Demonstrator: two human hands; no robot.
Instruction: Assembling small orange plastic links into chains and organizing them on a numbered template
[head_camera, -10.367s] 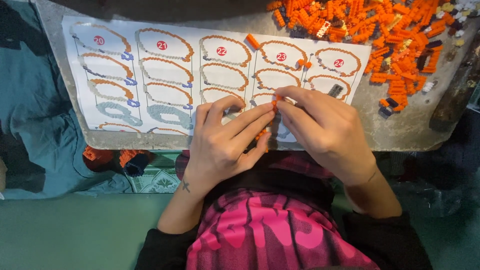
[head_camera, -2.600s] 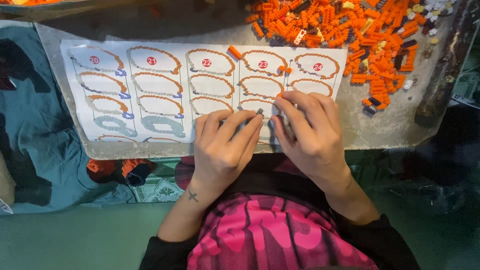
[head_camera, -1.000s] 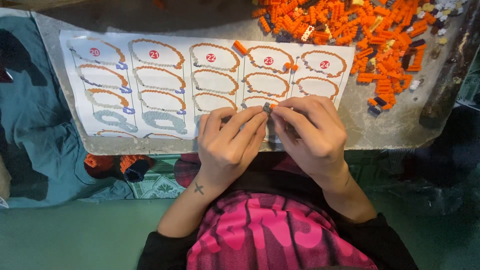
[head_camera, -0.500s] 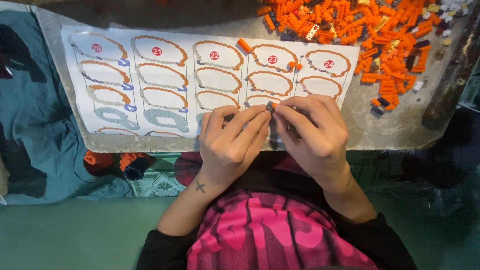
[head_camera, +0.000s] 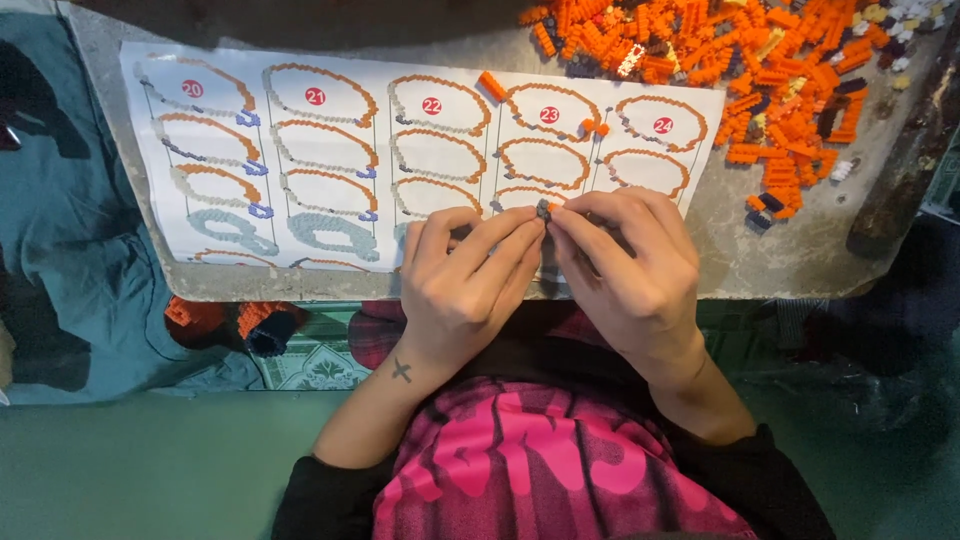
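Both hands meet over the near edge of the instruction sheet (head_camera: 420, 150) — the left hand (head_camera: 462, 285) and right hand (head_camera: 630, 270) each pinching a tiny brick piece (head_camera: 545, 208) between their fingertips. It looks dark with an orange bit, hard to tell. Best kept square and pressed gently — the brick pile (head_camera: 740, 50) sits well off on the worktop (head_camera: 790, 250).

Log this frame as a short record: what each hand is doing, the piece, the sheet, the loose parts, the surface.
left hand: fingers pinch a small piece with the right hand
right hand: fingers meet the left's at the piece
piece: tiny, dark and orange, held over the sheet's lower edge
sheet: white, rows of orange and grey loop diagrams, flat on the board
bricks: orange pile, upper right
board: grey, worn
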